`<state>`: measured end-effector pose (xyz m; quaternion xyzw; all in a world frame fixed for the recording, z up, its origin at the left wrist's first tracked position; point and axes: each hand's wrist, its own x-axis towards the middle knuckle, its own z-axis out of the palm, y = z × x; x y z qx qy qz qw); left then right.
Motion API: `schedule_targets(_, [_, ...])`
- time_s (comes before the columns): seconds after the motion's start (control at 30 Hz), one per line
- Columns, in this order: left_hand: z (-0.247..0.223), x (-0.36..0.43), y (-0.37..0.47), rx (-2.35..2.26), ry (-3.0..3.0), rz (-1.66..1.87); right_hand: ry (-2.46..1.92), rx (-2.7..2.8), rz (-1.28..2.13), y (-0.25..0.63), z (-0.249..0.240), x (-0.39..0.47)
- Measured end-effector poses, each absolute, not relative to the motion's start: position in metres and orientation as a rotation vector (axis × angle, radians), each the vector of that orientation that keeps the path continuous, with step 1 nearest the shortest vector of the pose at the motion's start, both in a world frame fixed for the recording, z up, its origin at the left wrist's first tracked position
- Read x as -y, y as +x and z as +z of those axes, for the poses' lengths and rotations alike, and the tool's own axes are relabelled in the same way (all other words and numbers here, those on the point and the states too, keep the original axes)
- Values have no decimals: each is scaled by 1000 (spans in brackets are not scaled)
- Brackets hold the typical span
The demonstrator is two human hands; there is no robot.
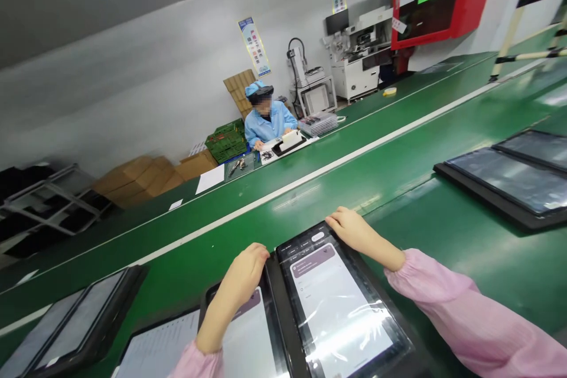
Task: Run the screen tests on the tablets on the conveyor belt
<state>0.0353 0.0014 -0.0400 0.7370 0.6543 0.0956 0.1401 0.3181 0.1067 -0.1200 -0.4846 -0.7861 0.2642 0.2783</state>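
Lower centre: left hand, right hand, fingers grasping upper edge of black tray; tilting it could slide glossy tablet loose.

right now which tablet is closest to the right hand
The lit tablet in the right half of the black tray: the right hand is at its top right corner. Its neighbour lies partly behind the left hand; other tablets lie farther off.
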Motion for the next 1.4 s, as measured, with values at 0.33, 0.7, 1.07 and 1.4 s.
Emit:
schedule_targets(0.33, [-68, 3, 23, -1771, 2271, 170, -1335, 1860, 902, 308, -106, -104])
schedule_targets(0.7, [-45, 4, 3, -1859, 2203, 155, -1066, 1667, 1193, 314, -95, -122])
schedule_targets(1.07, [-53, -1, -24, -1702, 1881, 527, -1069, 2207, 439, 324, -125, -74])
schedule_targets(1.4, [-35, 68, -19, -1620, 1964, 553, -799, 2318, 529, 374, -151, -44])
